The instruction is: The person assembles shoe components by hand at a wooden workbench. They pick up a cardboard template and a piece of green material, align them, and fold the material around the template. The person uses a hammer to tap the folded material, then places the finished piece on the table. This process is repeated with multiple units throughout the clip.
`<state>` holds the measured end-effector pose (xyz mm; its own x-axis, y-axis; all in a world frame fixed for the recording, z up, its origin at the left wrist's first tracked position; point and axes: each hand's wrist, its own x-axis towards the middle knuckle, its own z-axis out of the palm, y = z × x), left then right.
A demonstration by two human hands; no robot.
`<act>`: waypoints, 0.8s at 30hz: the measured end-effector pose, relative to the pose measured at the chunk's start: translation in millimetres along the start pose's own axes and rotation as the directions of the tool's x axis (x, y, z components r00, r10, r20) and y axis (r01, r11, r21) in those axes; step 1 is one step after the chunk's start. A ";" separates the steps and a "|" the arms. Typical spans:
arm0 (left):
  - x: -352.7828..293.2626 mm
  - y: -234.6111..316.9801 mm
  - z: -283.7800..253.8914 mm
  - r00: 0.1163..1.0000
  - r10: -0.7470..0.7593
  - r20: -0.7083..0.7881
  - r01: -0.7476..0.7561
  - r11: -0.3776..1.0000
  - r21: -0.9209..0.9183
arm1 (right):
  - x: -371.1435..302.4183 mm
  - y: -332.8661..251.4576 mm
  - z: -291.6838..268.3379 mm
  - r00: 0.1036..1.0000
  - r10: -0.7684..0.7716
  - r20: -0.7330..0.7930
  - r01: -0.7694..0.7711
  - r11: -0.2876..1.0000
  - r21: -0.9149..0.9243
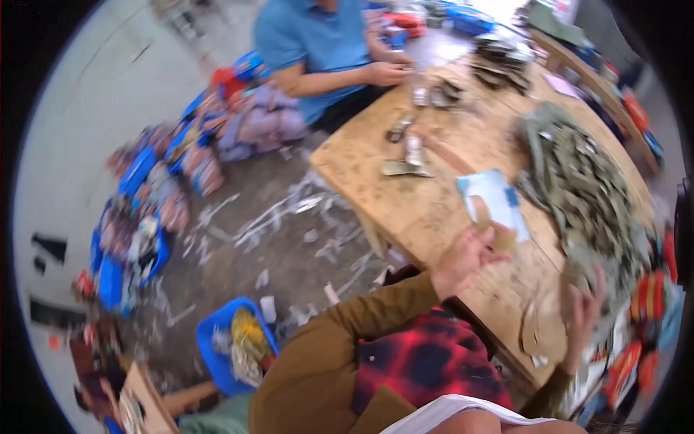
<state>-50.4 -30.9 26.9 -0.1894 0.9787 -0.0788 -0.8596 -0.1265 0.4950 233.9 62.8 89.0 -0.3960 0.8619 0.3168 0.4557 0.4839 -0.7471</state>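
Note:
My left hand [463, 262] is closed on a tan curved fabric piece [480, 210] above the table's near edge. Just beyond it lies a white and light-blue packet or sheet [502, 194]. My right hand [583, 307] is raised at the near end of a large heap of olive-green fabric pieces [578, 173]. Its fingers are blurred against the heap, and whether they grip a piece is unclear. Flat tan pieces [541, 329] lie on the table left of that hand.
Across the wooden table [361, 148], a person in a blue shirt [311, 43] handles something small. Small stacks of pieces [412, 155] lie midway, darker stacks [502, 61] farther back. Blue baskets [137, 173] with bundles line the floor left; another blue basket [235, 340] stands nearer.

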 end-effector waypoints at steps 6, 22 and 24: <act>-6.5 -10.1 24.1 0.987 0.146 0.068 -0.159 0.951 0.264 | -46.1 -85.8 68.1 0.824 0.178 0.538 -0.460 0.765 0.451; 29.5 9.9 30.4 0.990 -0.139 -0.016 0.140 0.977 0.161 | -43.9 -24.3 89.8 0.921 0.374 -0.104 -0.245 0.768 0.592; 35.4 15.3 30.1 0.985 -0.174 -0.018 0.175 0.978 0.110 | -55.0 4.4 106.1 0.876 0.475 -0.084 -0.327 0.711 0.622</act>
<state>-56.0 6.7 57.7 -0.0455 0.9827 -0.1796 -0.8221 0.0653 0.5656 173.1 1.5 6.3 -0.0635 0.9976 -0.0290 -0.0427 -0.0317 -0.9986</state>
